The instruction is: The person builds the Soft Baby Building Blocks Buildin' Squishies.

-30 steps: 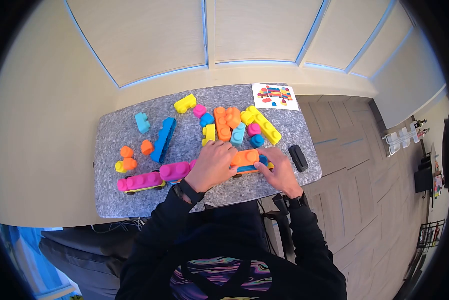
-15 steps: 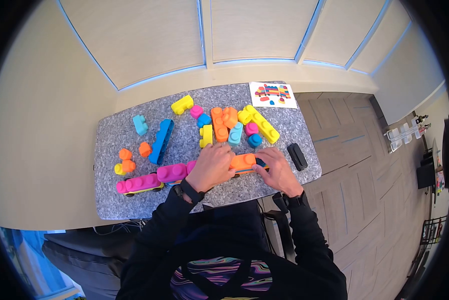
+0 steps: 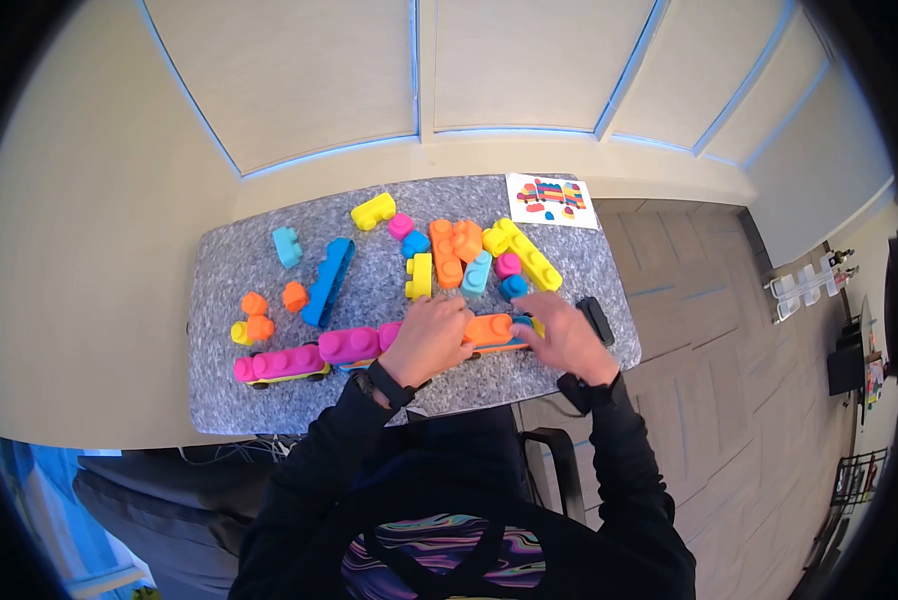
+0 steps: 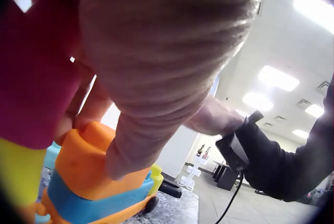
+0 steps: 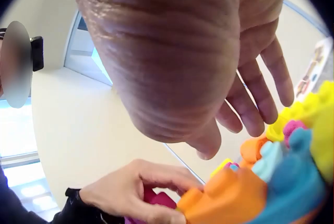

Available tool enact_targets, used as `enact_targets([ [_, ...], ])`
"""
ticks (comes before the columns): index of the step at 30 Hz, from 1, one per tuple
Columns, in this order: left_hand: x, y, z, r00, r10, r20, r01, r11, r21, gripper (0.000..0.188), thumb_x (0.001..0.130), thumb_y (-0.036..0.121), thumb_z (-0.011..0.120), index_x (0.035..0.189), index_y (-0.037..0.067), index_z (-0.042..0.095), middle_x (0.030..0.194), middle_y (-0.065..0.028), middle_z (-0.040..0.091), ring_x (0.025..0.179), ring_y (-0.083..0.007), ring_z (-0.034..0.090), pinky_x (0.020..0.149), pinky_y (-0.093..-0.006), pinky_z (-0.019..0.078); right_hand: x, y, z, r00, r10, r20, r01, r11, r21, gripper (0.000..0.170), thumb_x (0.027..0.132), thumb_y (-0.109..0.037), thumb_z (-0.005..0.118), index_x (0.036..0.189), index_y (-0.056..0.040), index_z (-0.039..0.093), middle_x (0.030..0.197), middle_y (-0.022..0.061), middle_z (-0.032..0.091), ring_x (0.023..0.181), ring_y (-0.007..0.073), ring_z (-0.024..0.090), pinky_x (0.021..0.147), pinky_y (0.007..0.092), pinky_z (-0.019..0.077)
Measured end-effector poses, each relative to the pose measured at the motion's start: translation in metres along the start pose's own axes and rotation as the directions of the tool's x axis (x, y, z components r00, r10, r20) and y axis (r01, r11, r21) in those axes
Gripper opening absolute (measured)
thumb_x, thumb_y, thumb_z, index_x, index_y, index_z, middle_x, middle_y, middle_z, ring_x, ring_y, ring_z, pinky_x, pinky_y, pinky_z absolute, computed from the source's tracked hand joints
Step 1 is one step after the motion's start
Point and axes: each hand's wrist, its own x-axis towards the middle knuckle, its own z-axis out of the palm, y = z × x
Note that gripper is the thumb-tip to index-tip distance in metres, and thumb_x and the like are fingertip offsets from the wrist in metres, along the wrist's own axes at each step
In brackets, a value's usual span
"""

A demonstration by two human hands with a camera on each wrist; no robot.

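In the head view my left hand [image 3: 427,337] holds an orange block [image 3: 489,329] on the rightmost wagon of a block train. The left wrist view shows thumb and fingers pinching that orange block [image 4: 86,164], which sits over a light blue layer [image 4: 78,200] and an orange wheeled base. My right hand [image 3: 567,338] hovers at the wagon's right end, its fingers extended and holding nothing. Below it in the right wrist view is a blue block [image 5: 295,185] beside the orange one. Magenta blocks [image 3: 349,346] top the wagons to the left, partly hidden by my left hand.
Several loose blocks lie behind the train, among them a long yellow block [image 3: 531,258] and an orange block [image 3: 446,255]. A long blue piece [image 3: 329,283] lies at the left. A picture sheet [image 3: 552,201] and a black case [image 3: 596,320] are on the right.
My right hand has lifted off the blue block at the wagon's right end and shifted slightly right, its fingers straightening. The left hand stays on the orange block.
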Motion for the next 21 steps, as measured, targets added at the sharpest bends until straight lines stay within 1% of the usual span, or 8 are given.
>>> enact_targets([
  [2,-0.002,0.000,0.001,1.000,0.001,-0.007,-0.001,1.000,-0.005,0.025,0.085,0.025,0.086,0.099,0.006,0.081,0.103,-0.0086,0.073,0.108,-0.0311,0.074,0.089,-0.0491,0.0563,0.021,-0.009,-0.024,1.000,0.031,-0.004,-0.031,0.999,-0.008,0.037,0.098,-0.019,0.085,0.128,0.0012,0.076,0.114,0.0221,0.078,0.109,0.0441,0.074,0.096,0.0527,0.0604],
  [4,-0.003,-0.001,0.004,1.000,0.011,-0.026,-0.011,1.000,-0.003,0.024,0.085,0.024,0.085,0.099,0.005,0.081,0.104,-0.0088,0.073,0.108,-0.0314,0.075,0.089,-0.0493,0.0563,0.051,-0.018,-0.045,1.000,-0.002,-0.004,0.002,0.996,-0.093,0.035,0.098,-0.020,0.085,0.125,-0.0002,0.076,0.109,0.0213,0.079,0.103,0.0442,0.076,0.089,0.0536,0.0617],
  [6,-0.005,-0.002,0.004,0.999,0.016,-0.038,-0.016,1.000,-0.010,0.024,0.086,0.024,0.085,0.100,0.005,0.081,0.104,-0.0089,0.073,0.108,-0.0316,0.075,0.089,-0.0495,0.0567,0.080,-0.006,-0.044,0.999,-0.032,0.004,0.032,0.993,-0.114,0.034,0.098,-0.021,0.085,0.124,-0.0011,0.077,0.108,0.0202,0.079,0.103,0.0442,0.077,0.089,0.0540,0.0619],
  [8,-0.005,-0.002,0.005,0.998,0.023,-0.053,-0.024,1.000,-0.015,0.024,0.086,0.024,0.084,0.101,0.005,0.081,0.104,-0.0090,0.073,0.108,-0.0317,0.075,0.088,-0.0497,0.0572,0.104,0.006,-0.036,0.998,-0.064,0.010,0.065,0.988,-0.138,0.033,0.098,-0.022,0.085,0.123,-0.0020,0.077,0.107,0.0191,0.080,0.104,0.0441,0.077,0.089,0.0545,0.0622],
  [12,-0.006,-0.002,0.004,0.999,0.017,-0.051,-0.018,1.000,-0.021,0.025,0.087,0.024,0.084,0.103,0.005,0.082,0.106,-0.0091,0.074,0.107,-0.0322,0.076,0.087,-0.0499,0.0600,0.140,0.036,0.005,0.984,-0.105,0.145,0.140,0.958,-0.250,0.040,0.097,-0.030,0.087,0.123,-0.0023,0.076,0.108,0.0202,0.079,0.105,0.0441,0.078,0.090,0.0555,0.0626],
  [15,-0.006,-0.003,0.004,0.999,0.013,-0.049,-0.015,1.000,-0.025,0.028,0.088,0.025,0.084,0.107,0.005,0.083,0.107,-0.0098,0.075,0.105,-0.0336,0.077,0.088,-0.0508,0.0615,0.158,0.038,0.024,0.941,-0.026,0.337,0.155,0.919,-0.361,0.050,0.096,-0.039,0.088,0.130,-0.0044,0.073,0.115,0.0203,0.080,0.112,0.0431,0.078,0.093,0.0553,0.0631],
  [16,-0.006,-0.003,0.004,0.999,0.019,-0.047,-0.020,0.999,-0.027,0.030,0.089,0.025,0.084,0.111,0.005,0.083,0.108,-0.0105,0.075,0.103,-0.0348,0.077,0.089,-0.0518,0.0621,0.161,0.039,0.028,0.941,-0.031,0.338,0.160,0.919,-0.360,0.050,0.096,-0.039,0.088,0.130,-0.0044,0.073,0.115,0.0203,0.080,0.112,0.0431,0.078,0.093,0.0553,0.0631],
  [21,-0.006,-0.004,0.004,0.998,0.030,-0.048,-0.032,0.999,-0.027,0.029,0.088,0.025,0.084,0.109,0.005,0.083,0.107,-0.0107,0.075,0.103,-0.0353,0.077,0.089,-0.0518,0.0624,0.167,0.047,0.052,0.948,-0.071,0.309,0.193,0.904,-0.382,0.065,0.094,-0.050,0.090,0.135,-0.0040,0.070,0.112,0.0214,0.081,0.108,0.0437,0.079,0.091,0.0553,0.0640],
])
